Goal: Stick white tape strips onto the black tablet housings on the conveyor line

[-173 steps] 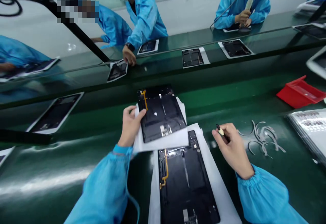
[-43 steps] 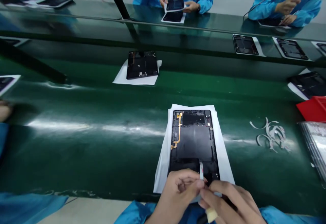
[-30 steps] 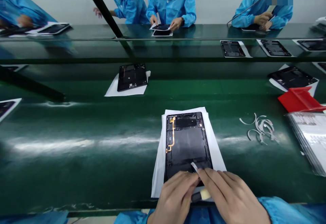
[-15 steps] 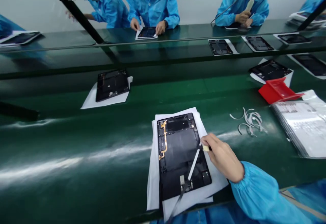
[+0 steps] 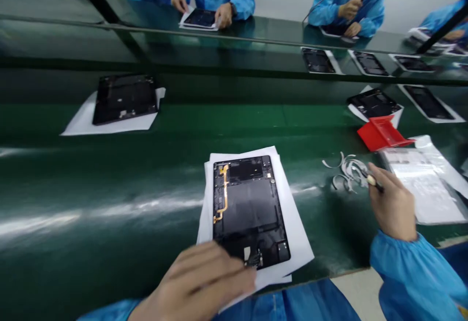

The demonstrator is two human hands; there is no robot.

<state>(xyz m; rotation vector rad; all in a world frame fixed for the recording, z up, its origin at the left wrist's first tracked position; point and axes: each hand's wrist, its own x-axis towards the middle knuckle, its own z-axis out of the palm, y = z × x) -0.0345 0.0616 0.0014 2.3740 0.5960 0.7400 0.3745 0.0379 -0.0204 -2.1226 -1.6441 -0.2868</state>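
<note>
Green is the worktop (image 5: 91, 262), crossed by a pale band of glare. At the left, toward its far edge, a black far tablet (image 5: 126, 98) is laid askew on white paper (image 5: 82, 116). Close to the near edge, the left hand (image 5: 197, 282) is blurred, its fingers stretched out together across the near left corner of the main tablet (image 5: 244, 204); whether anything is gripped by it cannot be told. Past the far edge, a third tablet (image 5: 200, 18) is flanked by a co-worker's hands (image 5: 224, 15). The main tablet is spread with its insides exposed, set on white sheets (image 5: 295, 233) by the near edge of the worktop, and its left side is followed by a gold ribbon (image 5: 225, 189). Farther right, curled white strips (image 5: 351, 171) are heaped on the worktop. Just beside them, a tool (image 5: 371, 180) with a cream band is pinched in the fingers of the right hand (image 5: 393, 204). A red tray (image 5: 382, 133) is placed beyond that hand, and a clear pack (image 5: 420, 184) is laid to its right, near the near edge.
</note>
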